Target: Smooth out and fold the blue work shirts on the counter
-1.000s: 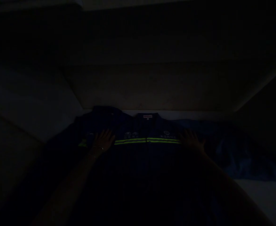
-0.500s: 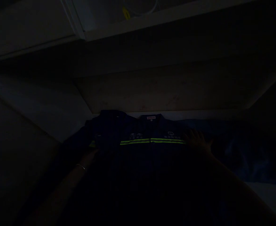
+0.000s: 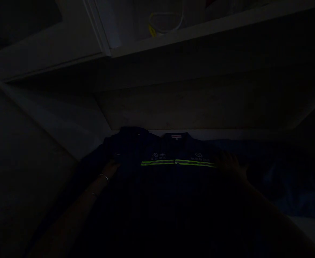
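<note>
The scene is very dark. A dark blue work jacket (image 3: 173, 179) lies spread flat in front of me, with a bright yellow-green stripe (image 3: 177, 163) across its chest and a small red label at the collar. My left hand (image 3: 111, 168), a thin bracelet on its wrist, sits at the jacket's left shoulder with its fingers tucked under a fold of cloth. My right hand (image 3: 231, 163) lies flat on the jacket's right shoulder, fingers spread.
A pale flat surface (image 3: 74, 132) carries the jacket. More dark blue cloth (image 3: 286, 179) is bunched to the right. A pale panel (image 3: 200, 104) rises behind, and a shelf (image 3: 173, 39) above holds a looped white cord with a yellow tag (image 3: 164, 23).
My left hand left the chest stripe and moved to the left shoulder, its fingers now under folded cloth. The view tilted up, showing the shelf. My right hand stays flat.
</note>
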A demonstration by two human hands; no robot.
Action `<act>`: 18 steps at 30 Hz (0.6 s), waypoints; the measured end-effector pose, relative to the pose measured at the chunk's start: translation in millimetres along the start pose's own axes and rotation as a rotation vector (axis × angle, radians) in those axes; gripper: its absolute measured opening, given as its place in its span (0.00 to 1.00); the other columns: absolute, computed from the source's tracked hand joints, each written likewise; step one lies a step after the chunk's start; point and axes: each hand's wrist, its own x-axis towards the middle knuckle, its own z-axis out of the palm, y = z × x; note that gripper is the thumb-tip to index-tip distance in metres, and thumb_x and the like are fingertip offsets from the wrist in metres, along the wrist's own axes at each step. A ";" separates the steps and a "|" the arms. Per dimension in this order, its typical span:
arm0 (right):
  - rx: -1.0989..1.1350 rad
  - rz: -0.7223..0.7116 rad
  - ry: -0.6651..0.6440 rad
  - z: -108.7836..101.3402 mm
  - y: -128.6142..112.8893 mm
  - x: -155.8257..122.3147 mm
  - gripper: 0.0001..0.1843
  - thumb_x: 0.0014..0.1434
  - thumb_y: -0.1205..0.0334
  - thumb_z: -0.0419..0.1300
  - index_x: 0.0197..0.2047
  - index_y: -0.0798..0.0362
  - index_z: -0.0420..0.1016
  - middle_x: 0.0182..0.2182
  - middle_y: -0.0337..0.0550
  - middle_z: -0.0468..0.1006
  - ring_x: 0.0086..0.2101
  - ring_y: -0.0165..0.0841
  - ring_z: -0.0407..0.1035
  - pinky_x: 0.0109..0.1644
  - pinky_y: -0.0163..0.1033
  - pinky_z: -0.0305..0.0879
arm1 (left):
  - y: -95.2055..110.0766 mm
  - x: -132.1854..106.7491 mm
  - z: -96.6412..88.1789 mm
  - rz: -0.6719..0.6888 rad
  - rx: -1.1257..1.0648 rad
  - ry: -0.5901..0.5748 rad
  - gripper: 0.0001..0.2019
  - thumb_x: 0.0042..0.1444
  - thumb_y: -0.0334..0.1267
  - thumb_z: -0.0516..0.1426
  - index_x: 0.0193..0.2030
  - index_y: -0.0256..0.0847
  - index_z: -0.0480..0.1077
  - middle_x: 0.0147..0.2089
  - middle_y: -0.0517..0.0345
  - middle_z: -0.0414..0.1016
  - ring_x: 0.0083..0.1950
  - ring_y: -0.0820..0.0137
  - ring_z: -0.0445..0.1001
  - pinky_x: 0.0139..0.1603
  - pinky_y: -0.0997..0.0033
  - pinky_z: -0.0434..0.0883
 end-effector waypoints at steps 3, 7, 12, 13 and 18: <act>-0.006 0.019 0.012 -1.1 -1.2 -0.3 0.33 0.67 0.44 0.35 0.73 0.40 0.49 0.73 0.47 0.44 0.69 0.53 0.37 0.61 0.80 0.32 | 11.3 1.5 -4.4 0.070 0.057 0.018 0.16 0.47 0.42 0.64 0.43 0.39 0.76 0.45 0.45 0.82 0.51 0.54 0.78 0.53 0.55 0.74; -0.019 0.011 -0.007 -0.3 -0.2 -0.2 0.33 0.67 0.45 0.35 0.72 0.38 0.49 0.73 0.47 0.43 0.69 0.54 0.36 0.61 0.80 0.33 | 30.5 -6.0 3.1 0.206 0.121 0.016 0.19 0.52 0.43 0.60 0.50 0.40 0.74 0.56 0.47 0.77 0.60 0.56 0.73 0.62 0.58 0.67; -0.070 -0.019 -0.019 -0.3 1.0 -1.5 0.30 0.68 0.46 0.36 0.71 0.32 0.52 0.73 0.43 0.44 0.69 0.53 0.37 0.59 0.82 0.33 | 54.0 -49.1 44.8 0.469 0.298 -0.123 0.26 0.56 0.47 0.56 0.59 0.38 0.70 0.54 0.46 0.78 0.54 0.57 0.76 0.57 0.59 0.69; -0.064 -0.018 -0.018 -1.2 0.5 -2.0 0.30 0.68 0.46 0.36 0.71 0.33 0.52 0.73 0.44 0.44 0.69 0.53 0.37 0.59 0.82 0.33 | 57.1 -59.3 54.7 0.488 0.307 -0.180 0.27 0.56 0.48 0.57 0.60 0.38 0.69 0.51 0.47 0.79 0.50 0.58 0.77 0.53 0.60 0.71; -0.017 0.002 -0.023 -9.1 -4.8 -5.8 0.30 0.67 0.48 0.38 0.71 0.36 0.53 0.73 0.44 0.45 0.69 0.53 0.37 0.61 0.81 0.31 | 58.0 -78.2 91.2 0.486 0.247 -0.426 0.25 0.57 0.54 0.56 0.56 0.42 0.72 0.41 0.53 0.81 0.42 0.62 0.78 0.46 0.64 0.73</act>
